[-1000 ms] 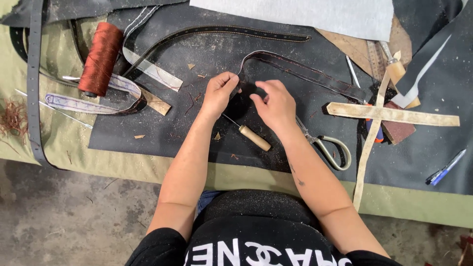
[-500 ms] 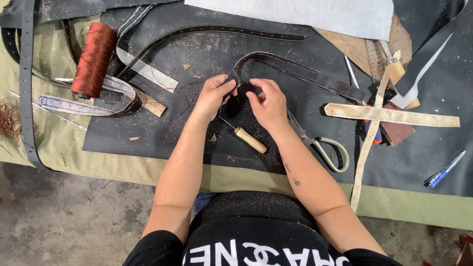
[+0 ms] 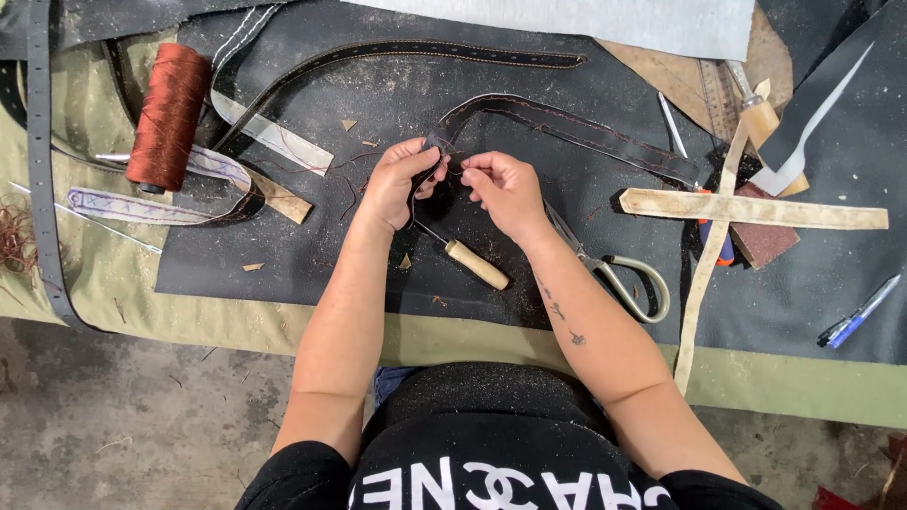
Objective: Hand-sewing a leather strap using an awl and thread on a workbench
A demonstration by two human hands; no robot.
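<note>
My left hand (image 3: 397, 181) pinches the near end of a dark leather strap (image 3: 567, 127) that runs from my fingers off to the right across a black mat (image 3: 397, 90). My right hand (image 3: 505, 192) is close beside it, fingertips pinched on a thin reddish-brown thread at the strap's end. An awl with a pale wooden handle (image 3: 475, 264) lies on the mat just below both hands, untouched. A spool of rust-brown thread (image 3: 168, 116) lies at the far left.
Scissors (image 3: 619, 274) lie under my right forearm. Two pale straps form a cross (image 3: 746, 210) at right, over a brown block. A second long dark strap (image 3: 397, 52) curves along the back. A blue pen (image 3: 858, 312) sits far right. A perforated grey belt (image 3: 42, 161) hangs at left.
Both hands have lifted slightly off the mat and drawn the strap end up between them; the right fingers now pull the thread apart from the left hand.
</note>
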